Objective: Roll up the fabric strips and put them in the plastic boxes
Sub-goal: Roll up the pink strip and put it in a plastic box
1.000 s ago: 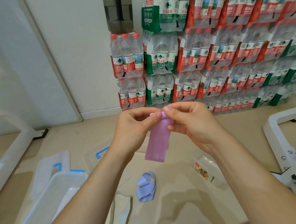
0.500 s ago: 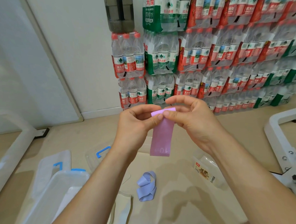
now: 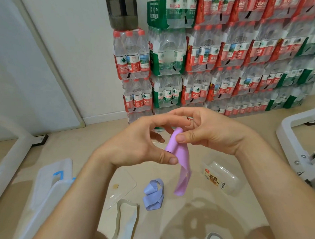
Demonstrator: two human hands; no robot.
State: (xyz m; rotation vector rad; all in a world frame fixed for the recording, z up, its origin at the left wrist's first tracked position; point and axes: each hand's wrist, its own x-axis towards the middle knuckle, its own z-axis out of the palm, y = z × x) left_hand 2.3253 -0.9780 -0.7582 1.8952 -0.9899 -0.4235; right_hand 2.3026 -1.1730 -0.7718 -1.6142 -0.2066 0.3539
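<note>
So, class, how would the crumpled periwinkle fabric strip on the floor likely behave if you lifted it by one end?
Probably floppy: the periwinkle fabric strip lies in loose loops and folds. Likely light, since the similar pink fabric strip dangles limply from the right hand. It seems unlikely to roll away, lying slumped flat.

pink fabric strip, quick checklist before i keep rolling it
1. Grip: ok, left hand and right hand both pinch the rolled top of the pink fabric strip.
2. Roll finished: not ok, a loose tail hangs twisted below the hands.
3. Target in view: ok, the clear plastic box with a yellow label sits on the floor to the right.
4. That box open: cannot tell.
5. Other strips rolled: not ok, the lilac fabric strip and white fabric strip lie loose on the floor.
</note>
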